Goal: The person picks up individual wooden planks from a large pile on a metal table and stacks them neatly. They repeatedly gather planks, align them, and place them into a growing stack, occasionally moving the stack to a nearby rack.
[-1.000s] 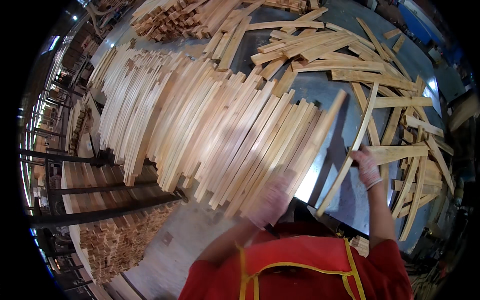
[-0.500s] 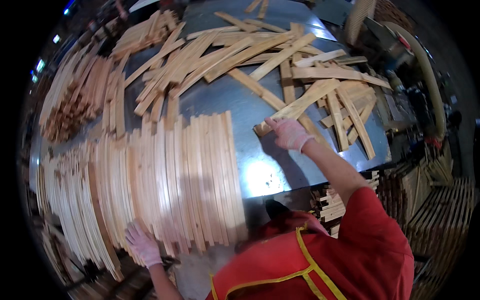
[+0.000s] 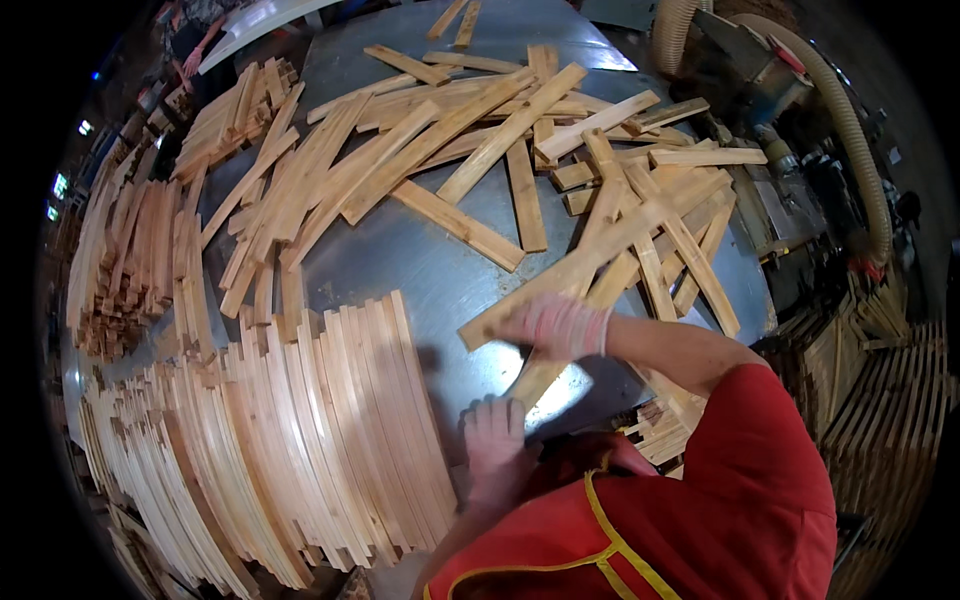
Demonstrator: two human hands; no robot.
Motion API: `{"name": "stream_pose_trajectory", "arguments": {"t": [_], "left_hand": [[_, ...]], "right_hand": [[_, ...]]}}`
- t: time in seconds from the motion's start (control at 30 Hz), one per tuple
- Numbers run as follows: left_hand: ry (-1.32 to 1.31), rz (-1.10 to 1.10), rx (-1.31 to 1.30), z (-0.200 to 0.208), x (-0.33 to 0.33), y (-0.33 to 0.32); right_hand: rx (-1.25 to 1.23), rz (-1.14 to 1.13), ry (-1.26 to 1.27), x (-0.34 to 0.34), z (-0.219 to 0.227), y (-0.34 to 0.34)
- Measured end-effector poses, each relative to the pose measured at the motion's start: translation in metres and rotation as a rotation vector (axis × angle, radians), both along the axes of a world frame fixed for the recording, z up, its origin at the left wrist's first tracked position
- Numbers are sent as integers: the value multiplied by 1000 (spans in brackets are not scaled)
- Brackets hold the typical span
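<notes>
- My right hand [image 3: 558, 326] is lying over the lower-left end of a long board [image 3: 590, 262], center frame; fingers are blurring, so can't tell if they're clamped on it.
- That board is slanting up to the right, its far end lying across the loose pile.
- My left hand [image 3: 493, 440] is sitting lower center, back up, fingers side by side; can't tell if they're pressing on anything.
- A second board [image 3: 540, 378] is showing just below my right hand, partly hidden.
- Row of boards [image 3: 330, 430] is filling the lower left, lying side by side, just left of my left hand.
- Loose pile [image 3: 512, 133] is spreading over the metal table [image 3: 440, 290], upper center to right, boards crossing.
- Board stack [image 3: 125, 250] is standing at left.
- Co-worker's hand [image 3: 193, 62] is showing upper left.
- Hose [image 3: 878, 200] is curving down at right.
</notes>
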State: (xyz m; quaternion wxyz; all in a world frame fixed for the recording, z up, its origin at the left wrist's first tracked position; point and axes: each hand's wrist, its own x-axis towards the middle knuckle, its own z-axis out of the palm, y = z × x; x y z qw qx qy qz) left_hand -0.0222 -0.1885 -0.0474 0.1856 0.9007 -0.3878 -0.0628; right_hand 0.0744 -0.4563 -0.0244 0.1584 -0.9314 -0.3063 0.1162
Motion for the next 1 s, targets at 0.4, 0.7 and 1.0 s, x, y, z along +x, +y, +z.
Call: {"name": "stream_pose_trajectory", "arguments": {"t": [0.4, 0.7, 1.0], "left_hand": [[596, 184, 18, 3, -24, 28], [851, 492, -279, 1, -85, 86], [-177, 577, 10, -46, -65, 125]], "right_hand": [[-58, -577, 422, 60, 30, -129], [-142, -616, 344, -21, -18, -56], [711, -1006, 606, -91, -56, -17]]}}
